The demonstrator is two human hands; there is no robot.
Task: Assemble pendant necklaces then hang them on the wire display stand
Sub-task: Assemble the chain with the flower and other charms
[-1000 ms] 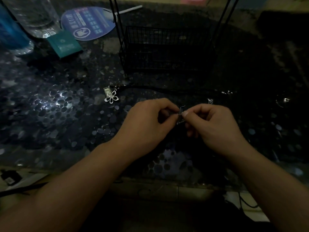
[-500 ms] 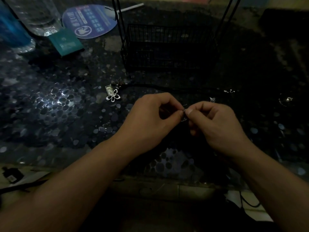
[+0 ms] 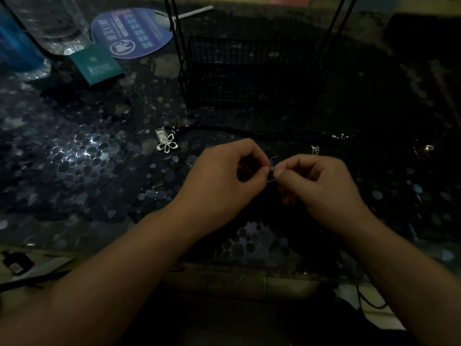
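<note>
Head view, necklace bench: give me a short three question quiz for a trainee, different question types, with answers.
1. True or false: the flower pendant lies on the table, held by neither hand.
2. The wire display stand sits: A) beyond the hands B) left of the teal booklet.
3. Fill in: the left hand and right hand both ___ a small metal fitting.

Key: 1 true; 2 A; 3 pinch.

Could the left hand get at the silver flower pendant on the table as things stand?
Probably yes for the path: the flower pendant lies in the open, up-left of the left hand, with nothing between. But that hand and the right hand are pinching a small metal piece, so it is occupied.
</note>
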